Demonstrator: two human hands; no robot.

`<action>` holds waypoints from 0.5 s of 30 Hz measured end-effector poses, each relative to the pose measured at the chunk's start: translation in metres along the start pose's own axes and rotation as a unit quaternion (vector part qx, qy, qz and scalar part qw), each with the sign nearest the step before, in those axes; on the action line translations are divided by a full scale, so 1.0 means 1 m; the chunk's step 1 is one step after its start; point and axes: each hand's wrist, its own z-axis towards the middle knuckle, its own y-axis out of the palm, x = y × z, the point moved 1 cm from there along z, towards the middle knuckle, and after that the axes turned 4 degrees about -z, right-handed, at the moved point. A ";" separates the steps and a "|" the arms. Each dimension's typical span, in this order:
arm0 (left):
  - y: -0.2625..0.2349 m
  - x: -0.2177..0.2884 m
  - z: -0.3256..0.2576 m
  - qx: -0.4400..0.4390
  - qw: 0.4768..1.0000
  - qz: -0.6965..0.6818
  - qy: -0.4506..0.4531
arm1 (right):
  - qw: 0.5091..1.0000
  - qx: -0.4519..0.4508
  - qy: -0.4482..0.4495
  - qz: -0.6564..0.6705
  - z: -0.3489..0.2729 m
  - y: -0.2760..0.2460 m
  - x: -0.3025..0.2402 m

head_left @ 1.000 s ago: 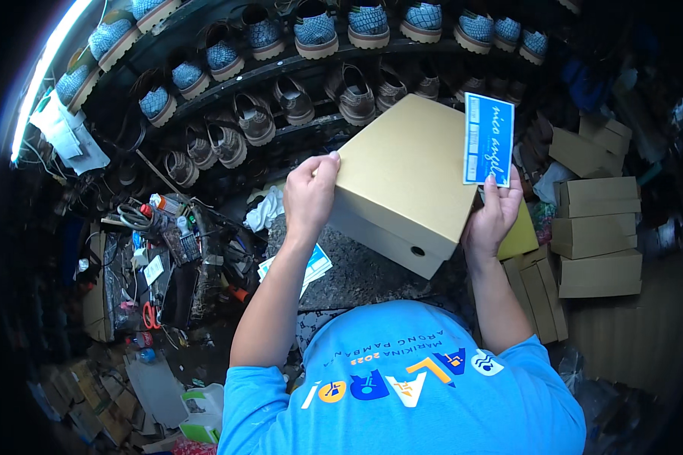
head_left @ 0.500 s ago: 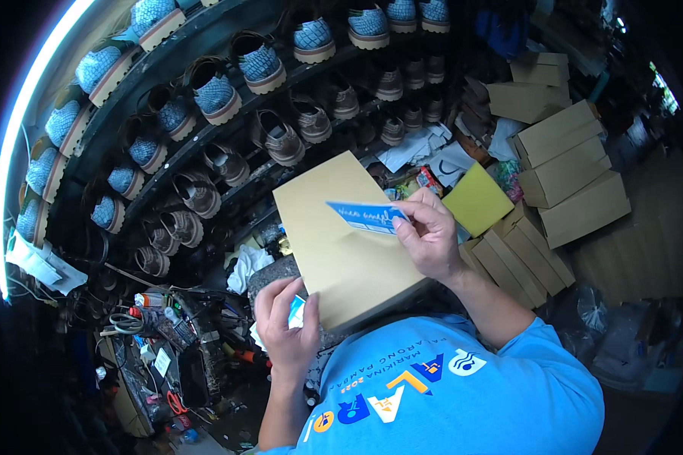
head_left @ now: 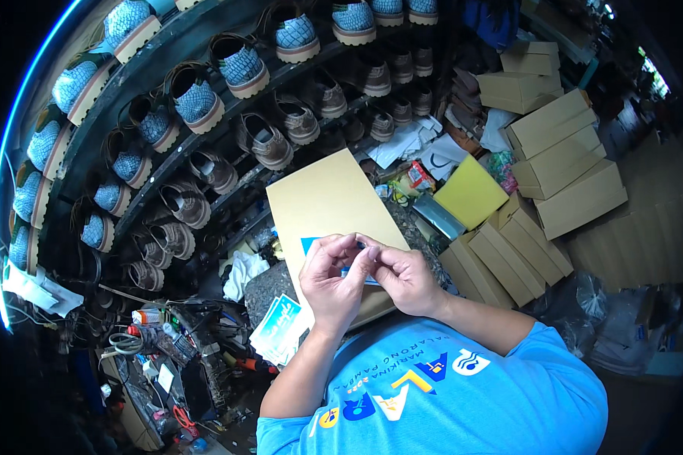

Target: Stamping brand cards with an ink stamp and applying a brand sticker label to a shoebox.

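In front of me a tan cardboard shoebox (head_left: 322, 189) lies lid up. Over its near half my left hand (head_left: 332, 284) and my right hand (head_left: 408, 284) meet, thumbs and fingertips pinched together. Between them is a blue and white printed label (head_left: 309, 243), mostly hidden by the fingers; one blue corner shows past the left hand. Whether the label touches the lid I cannot tell. A small pile of similar blue and white labels (head_left: 279, 330) rests beside the box, left of my left wrist.
Racks of shoes, some blue-patterned (head_left: 197, 102) and some brown (head_left: 265, 142), curve along the far and left sides. Tan boxes (head_left: 554, 163) are stacked at the right, near a yellow foam-like square (head_left: 470, 193). Tools and clutter (head_left: 171, 341) fill the lower left; a crumpled white cloth (head_left: 243, 273) lies nearby.
My right hand has brought the label down toward me, and my left hand has moved right from the box's edge to meet it. The label pile, partly covered before, now shows.
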 end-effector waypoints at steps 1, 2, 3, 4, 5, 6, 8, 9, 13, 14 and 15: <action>-0.001 -0.002 0.000 0.002 1.000 -0.018 0.012 | 1.000 0.001 0.010 0.012 -0.001 0.001 0.000; -0.001 -0.002 0.000 0.002 1.000 -0.017 0.007 | 1.000 0.001 0.015 0.014 -0.002 0.001 -0.002; -0.002 0.000 0.000 0.006 1.000 -0.013 0.013 | 1.000 0.006 0.003 0.003 0.000 0.002 -0.006; -0.003 0.002 0.000 0.013 1.000 -0.007 0.022 | 1.000 0.008 -0.011 -0.006 0.001 0.003 -0.010; -0.004 0.002 -0.001 0.016 0.999 -0.006 0.035 | 1.000 0.006 -0.009 -0.004 0.002 0.003 -0.013; -0.006 0.002 -0.002 0.018 0.999 -0.004 0.034 | 1.000 0.002 -0.008 -0.020 0.002 0.004 -0.017; -0.009 0.001 -0.003 0.006 0.998 0.016 0.061 | 0.999 -0.001 -0.006 -0.036 0.001 0.003 -0.019; -0.010 0.001 -0.003 0.006 0.998 0.017 0.060 | 0.999 -0.004 -0.011 -0.030 0.001 0.003 -0.019; -0.010 0.002 -0.007 0.025 0.998 0.010 0.048 | 0.997 0.025 -0.062 -0.042 0.002 0.005 -0.018; -0.010 0.003 -0.008 0.037 0.999 0.006 0.034 | 0.997 0.025 -0.060 -0.042 0.002 0.004 -0.020; -0.011 0.003 -0.009 0.037 0.999 0.006 0.032 | 0.997 0.009 -0.047 -0.057 0.003 0.003 -0.024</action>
